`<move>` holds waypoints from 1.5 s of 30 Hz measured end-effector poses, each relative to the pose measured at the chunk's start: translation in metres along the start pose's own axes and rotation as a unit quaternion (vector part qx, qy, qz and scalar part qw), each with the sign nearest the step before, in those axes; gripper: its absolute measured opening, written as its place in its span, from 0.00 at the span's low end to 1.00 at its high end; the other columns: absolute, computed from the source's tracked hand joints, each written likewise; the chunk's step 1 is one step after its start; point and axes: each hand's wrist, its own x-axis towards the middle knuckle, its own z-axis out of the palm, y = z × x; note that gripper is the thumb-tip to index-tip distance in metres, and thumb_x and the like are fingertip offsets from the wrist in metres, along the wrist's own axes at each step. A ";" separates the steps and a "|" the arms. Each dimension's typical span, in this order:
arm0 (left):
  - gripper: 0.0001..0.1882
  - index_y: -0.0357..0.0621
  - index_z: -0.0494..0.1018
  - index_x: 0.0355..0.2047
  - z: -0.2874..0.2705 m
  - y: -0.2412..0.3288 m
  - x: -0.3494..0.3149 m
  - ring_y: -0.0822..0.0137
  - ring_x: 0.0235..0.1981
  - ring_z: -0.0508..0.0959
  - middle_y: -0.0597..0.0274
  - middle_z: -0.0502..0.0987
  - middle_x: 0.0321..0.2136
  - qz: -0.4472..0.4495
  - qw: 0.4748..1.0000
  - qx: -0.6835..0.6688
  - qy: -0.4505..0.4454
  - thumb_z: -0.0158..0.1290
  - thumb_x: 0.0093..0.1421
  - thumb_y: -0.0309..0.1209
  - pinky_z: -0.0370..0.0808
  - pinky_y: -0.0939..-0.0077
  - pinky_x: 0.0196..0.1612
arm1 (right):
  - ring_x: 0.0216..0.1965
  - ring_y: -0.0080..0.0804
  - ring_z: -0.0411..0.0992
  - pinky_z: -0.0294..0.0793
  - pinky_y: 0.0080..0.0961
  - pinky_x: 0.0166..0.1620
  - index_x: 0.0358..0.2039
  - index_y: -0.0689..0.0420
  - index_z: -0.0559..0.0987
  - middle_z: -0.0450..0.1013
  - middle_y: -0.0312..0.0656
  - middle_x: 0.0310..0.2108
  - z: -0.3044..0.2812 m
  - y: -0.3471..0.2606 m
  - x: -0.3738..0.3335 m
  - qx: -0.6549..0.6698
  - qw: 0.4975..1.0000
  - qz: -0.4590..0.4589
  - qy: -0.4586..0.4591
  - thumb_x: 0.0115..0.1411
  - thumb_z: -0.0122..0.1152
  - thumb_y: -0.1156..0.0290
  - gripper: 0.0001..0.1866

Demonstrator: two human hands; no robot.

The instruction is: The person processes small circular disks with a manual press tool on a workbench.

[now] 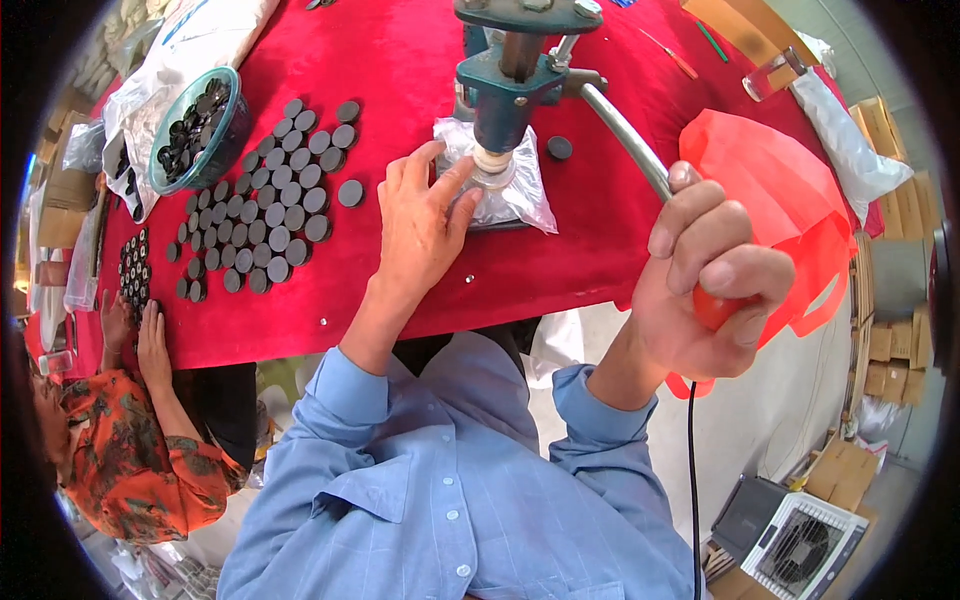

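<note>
While a co-worker [150, 460] in a patterned orange shirt is at the far left, hands on the edge of the red-covered table [400, 70] next to a batch of small dark pieces [134, 265], you face the same table front-on. Next along: a white sack [215, 45], then a teal basin [239, 130] part-filled with glossy black parts. Right of the basin, many black discs [270, 215] lie flat in a loose spread, mostly close together, a few at the margin standing apart.

Your left hand [420, 215] comes next, back upward, fingers loosely spread at a clear plastic bag [528, 195]; index finger and thumb are by the pale tip of the press. Cannot tell whether they pinch anything. The teal press [505, 100] stands upright on the table ahead of you, right of the discs, its tip over the bag. Just beyond the bag's right side, a single disc [559, 148].

The metal lever [625, 138] slopes from the press down to your right hand [715, 270], which is closed around its red knob, fingers curled, thumb wrapped. Behind that hand, a bright red bag [765, 175]; farther back, a glass jar [774, 76] on its side. Low at far right, a white fan unit [808, 545].
</note>
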 end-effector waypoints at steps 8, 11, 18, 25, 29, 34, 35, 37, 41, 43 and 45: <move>0.23 0.44 0.77 0.51 -0.009 -0.011 -0.002 0.50 0.51 0.73 0.52 0.74 0.52 -0.008 0.999 0.022 0.030 0.65 0.54 0.32 0.69 0.56 0.51 | 0.29 0.34 0.65 0.64 0.49 0.54 0.38 0.50 0.73 0.63 0.35 0.22 0.004 -0.004 -0.009 -0.011 0.999 0.031 0.017 0.71 0.43 0.52 0.17; 0.21 0.44 0.77 0.50 -0.026 -0.039 -0.013 0.50 0.52 0.72 0.53 0.74 0.52 -0.029 0.988 0.143 0.046 0.64 0.55 0.31 0.69 0.56 0.52 | 0.30 0.35 0.65 0.63 0.50 0.58 0.37 0.49 0.72 0.64 0.36 0.22 0.011 -0.002 -0.029 -0.031 0.997 0.020 0.066 0.70 0.44 0.52 0.15; 0.21 0.48 0.77 0.54 -0.044 -0.069 -0.045 0.53 0.48 0.74 0.55 0.76 0.47 -0.096 0.979 0.180 -0.030 0.58 0.58 0.25 0.72 0.61 0.49 | 0.30 0.35 0.65 0.63 0.49 0.58 0.36 0.50 0.73 0.64 0.37 0.22 0.008 -0.001 -0.024 -0.020 0.998 0.014 0.056 0.69 0.44 0.53 0.15; 0.23 0.43 0.77 0.53 -0.036 -0.043 -0.025 0.58 0.42 0.81 0.53 0.81 0.43 -0.068 0.997 0.022 0.038 0.64 0.55 0.24 0.78 0.67 0.46 | 0.21 0.32 0.64 0.67 0.31 0.31 0.38 0.60 0.72 0.65 0.40 0.20 -0.004 0.012 0.026 0.022 0.999 -0.048 0.003 0.72 0.46 0.50 0.23; 0.33 0.41 0.72 0.57 -0.018 -0.010 0.010 0.63 0.36 0.84 0.55 0.83 0.37 -0.106 0.991 -0.087 0.012 0.70 0.50 0.27 0.79 0.69 0.42 | 0.25 0.32 0.56 0.62 0.41 0.42 0.41 0.58 0.76 0.59 0.37 0.21 -0.016 0.014 0.069 0.033 0.999 0.022 0.012 0.72 0.36 0.54 0.23; 0.37 0.41 0.67 0.58 0.006 -0.001 0.028 0.57 0.34 0.81 0.56 0.81 0.34 -0.087 0.988 -0.129 -0.014 0.70 0.48 0.28 0.78 0.62 0.38 | 0.17 0.18 0.57 0.62 0.18 0.24 0.30 0.58 0.73 0.62 0.32 0.17 0.010 0.023 0.098 -0.091 0.990 -0.022 0.103 0.72 0.45 0.55 0.20; 0.40 0.40 0.65 0.59 0.009 0.001 0.030 0.57 0.34 0.81 0.55 0.81 0.34 -0.077 0.986 -0.145 -0.020 0.70 0.47 0.27 0.78 0.62 0.38 | 0.17 0.18 0.57 0.62 0.18 0.24 0.30 0.58 0.73 0.62 0.32 0.17 0.024 0.018 0.096 -0.090 0.990 -0.021 0.104 0.72 0.45 0.55 0.20; 0.40 0.39 0.65 0.60 0.014 0.003 0.030 0.56 0.34 0.80 0.55 0.81 0.33 -0.083 0.986 -0.147 -0.015 0.71 0.47 0.28 0.78 0.62 0.38 | 0.17 0.19 0.57 0.62 0.20 0.24 0.30 0.59 0.73 0.63 0.33 0.18 0.048 0.001 0.089 -0.221 0.945 0.075 0.230 0.73 0.42 0.55 0.21; 0.42 0.36 0.63 0.60 0.016 0.008 0.030 0.56 0.34 0.79 0.56 0.80 0.33 -0.088 0.985 -0.146 0.006 0.71 0.47 0.29 0.77 0.61 0.38 | 0.22 0.26 0.56 0.62 0.32 0.35 0.39 0.59 0.76 0.60 0.35 0.20 0.002 0.013 0.088 -0.050 0.994 0.050 0.082 0.72 0.40 0.54 0.22; 0.43 0.36 0.63 0.60 0.019 0.007 0.031 0.56 0.34 0.79 0.55 0.80 0.33 -0.082 0.986 -0.148 0.013 0.72 0.46 0.29 0.77 0.61 0.38 | 0.25 0.31 0.56 0.62 0.41 0.42 0.44 0.59 0.78 0.58 0.36 0.21 -0.012 0.020 0.087 0.071 0.997 0.030 -0.020 0.72 0.38 0.53 0.25; 0.43 0.36 0.62 0.60 0.021 0.005 0.030 0.55 0.34 0.79 0.55 0.80 0.33 -0.076 0.985 -0.150 0.020 0.72 0.46 0.30 0.77 0.61 0.38 | 0.25 0.32 0.56 0.63 0.42 0.42 0.44 0.59 0.78 0.58 0.36 0.21 -0.015 0.020 0.075 0.063 0.998 0.018 -0.010 0.72 0.38 0.52 0.25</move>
